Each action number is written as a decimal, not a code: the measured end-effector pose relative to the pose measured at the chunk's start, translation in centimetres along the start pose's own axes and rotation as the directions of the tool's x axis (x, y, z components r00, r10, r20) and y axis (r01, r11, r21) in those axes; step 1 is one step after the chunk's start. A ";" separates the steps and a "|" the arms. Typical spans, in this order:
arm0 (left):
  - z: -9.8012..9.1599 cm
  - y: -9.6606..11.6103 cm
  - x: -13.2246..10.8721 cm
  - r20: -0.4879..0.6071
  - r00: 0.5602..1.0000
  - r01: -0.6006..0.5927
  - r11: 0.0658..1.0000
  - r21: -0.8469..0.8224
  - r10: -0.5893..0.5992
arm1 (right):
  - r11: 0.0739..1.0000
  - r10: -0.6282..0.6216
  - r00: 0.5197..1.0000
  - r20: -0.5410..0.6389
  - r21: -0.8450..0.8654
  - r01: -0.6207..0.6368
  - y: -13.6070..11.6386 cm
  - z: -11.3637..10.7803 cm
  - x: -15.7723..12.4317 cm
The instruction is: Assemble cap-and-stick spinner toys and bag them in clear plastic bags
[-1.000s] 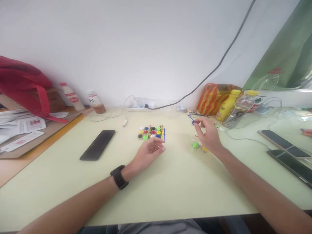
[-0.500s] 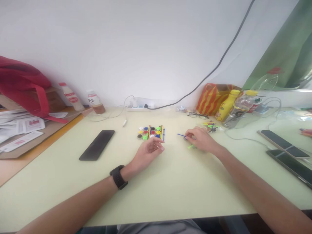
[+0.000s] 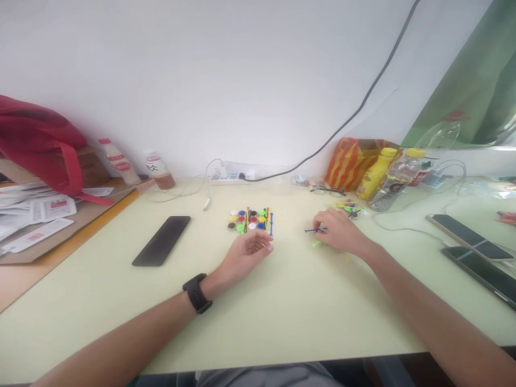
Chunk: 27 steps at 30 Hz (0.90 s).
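Observation:
My left hand (image 3: 250, 255) rests on the table with loosely curled fingers, thumb apart from them and nothing held. Just beyond its fingertips lie rows of small coloured discs (image 3: 253, 219) with several thin sticks between them. A blue stick (image 3: 271, 223) lies at the right end of these rows. My right hand (image 3: 336, 231) is closed in a pinch on a small blue stick (image 3: 310, 230), which pokes out to the left of the fingers. A green piece (image 3: 316, 244) lies below that hand. Behind it is a small pile of coloured pieces (image 3: 350, 207), partly hidden.
A black phone (image 3: 161, 241) lies to the left, and two more phones (image 3: 470, 236) to the right. Bottles (image 3: 377, 173) and a striped bag (image 3: 342, 161) stand at the back right. Glasses (image 3: 327, 190) and a power strip (image 3: 229, 179) are near the wall. Another person's hand (image 3: 507, 217) shows at the right edge.
My right hand has shifted slightly to the right with the blue stick, which now sticks out less far left. My left hand has stayed almost still.

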<state>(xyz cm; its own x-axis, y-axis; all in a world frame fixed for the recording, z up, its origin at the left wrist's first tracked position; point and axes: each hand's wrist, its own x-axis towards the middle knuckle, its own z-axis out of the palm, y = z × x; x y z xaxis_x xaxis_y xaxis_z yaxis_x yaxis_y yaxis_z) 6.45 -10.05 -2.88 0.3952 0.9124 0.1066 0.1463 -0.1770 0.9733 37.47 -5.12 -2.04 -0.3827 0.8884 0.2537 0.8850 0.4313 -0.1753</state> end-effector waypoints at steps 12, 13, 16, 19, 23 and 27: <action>0.1 0.4 0.0 0.031 0.997 -0.071 0.996 0.052 0.069 | 0.879 -0.310 0.927 -0.212 0.309 0.364 -8.0 1.4 -2.0; 0.1 0.4 0.0 0.039 0.996 -0.081 0.995 0.051 0.079 | 0.859 -0.338 0.926 -0.169 0.348 0.377 -9.0 1.5 -2.3; 0.0 0.6 -0.1 0.056 0.993 -0.104 0.994 0.046 0.101 | 0.828 -0.371 0.926 -0.070 0.427 0.364 -10.9 1.9 -3.0; 0.0 0.7 0.0 0.042 0.994 -0.106 0.987 0.118 0.102 | 0.837 -0.355 0.935 -0.026 0.437 0.330 -11.5 2.2 -3.0; -0.2 0.5 0.0 0.022 0.993 -0.120 0.927 0.357 0.120 | 0.858 -0.328 0.945 0.003 0.419 0.297 -11.1 2.2 -2.7; -0.4 0.2 -0.1 0.026 0.983 -0.167 0.816 0.553 0.184 | 0.883 -0.305 0.951 0.050 0.390 0.263 -10.7 2.2 -2.6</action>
<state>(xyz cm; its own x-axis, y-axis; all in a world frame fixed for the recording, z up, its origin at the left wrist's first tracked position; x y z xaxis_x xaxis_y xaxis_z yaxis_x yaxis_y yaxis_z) 6.04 -10.04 -2.59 0.4390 0.8544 0.2781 0.5549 -0.5013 0.6639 28.43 -11.69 -2.94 -0.6475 0.7210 0.2468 0.5774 0.6755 -0.4587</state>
